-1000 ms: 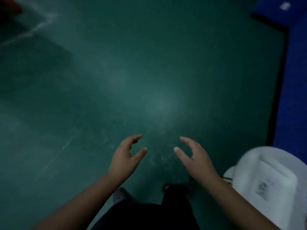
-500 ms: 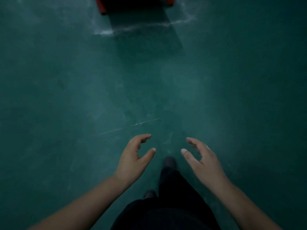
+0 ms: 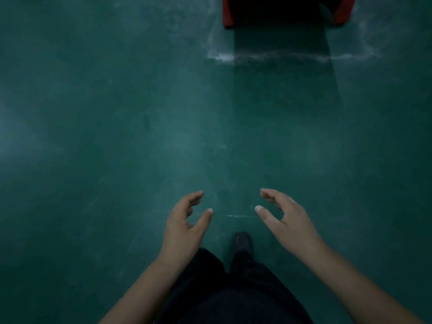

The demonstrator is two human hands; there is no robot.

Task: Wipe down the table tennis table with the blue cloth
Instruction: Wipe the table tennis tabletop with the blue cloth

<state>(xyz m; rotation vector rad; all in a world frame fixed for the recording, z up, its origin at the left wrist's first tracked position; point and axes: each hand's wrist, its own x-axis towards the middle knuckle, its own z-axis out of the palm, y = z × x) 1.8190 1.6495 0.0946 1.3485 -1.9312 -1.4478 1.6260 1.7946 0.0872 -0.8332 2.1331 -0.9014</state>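
Neither the blue cloth nor the table tennis desk is in view; where they lie cannot be told from here. A person stands on a scuffed green floor, the left hand and right hand held out low in front, both loosely curled with thumbs apart and holding nothing. One dark shoe steps forward below them. Far right, a red-edged object stands beyond a chalky white line. The likely risk: with dim light and empty hands, wiping cannot begin until the cloth is found, and a hurried stride may end against that red object.
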